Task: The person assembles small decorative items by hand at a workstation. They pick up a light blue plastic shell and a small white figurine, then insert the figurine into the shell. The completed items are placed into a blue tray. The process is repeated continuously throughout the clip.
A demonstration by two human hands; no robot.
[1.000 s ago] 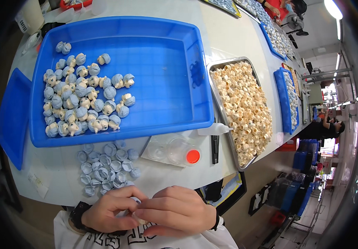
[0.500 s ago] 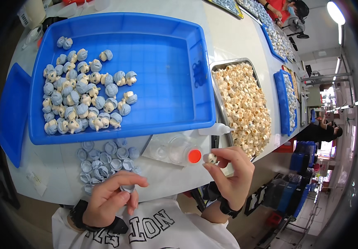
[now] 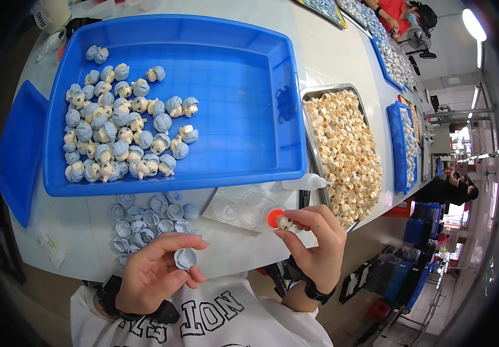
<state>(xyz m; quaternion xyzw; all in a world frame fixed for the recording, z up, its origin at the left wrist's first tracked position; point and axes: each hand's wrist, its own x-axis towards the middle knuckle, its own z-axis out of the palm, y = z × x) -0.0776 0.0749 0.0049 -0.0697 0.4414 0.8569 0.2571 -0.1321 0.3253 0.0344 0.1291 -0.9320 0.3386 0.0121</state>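
Note:
My left hand (image 3: pixel 151 276) holds a small hollow blue hair piece (image 3: pixel 185 258) between thumb and fingers, its cupped inside facing up. In a pinch, my right hand (image 3: pixel 320 246) has a small cream doll head (image 3: pixel 284 223), right beside a clear round container with a red-orange top (image 3: pixel 273 218). Whether the head touches that top I cannot tell. More hollow blue hair pieces (image 3: pixel 143 236) lie on the table just beyond my left hand. Past them stands a large blue tray (image 3: pixel 226 184) with several blue-haired doll heads (image 3: pixel 108 132) in its left half.
A metal tray (image 3: pixel 312 139) full of cream doll heads (image 3: pixel 344 156) is at the right. A white squeeze bottle (image 3: pixel 307 182) lies between the trays. A blue lid-like panel (image 3: pixel 18 156) leans at the left. Another person (image 3: pixel 397 17) works at the table's far end.
My right hand has moved left with the doll head, up to the red-orange top. The hair piece in my left hand has turned, so its hollow side now shows.

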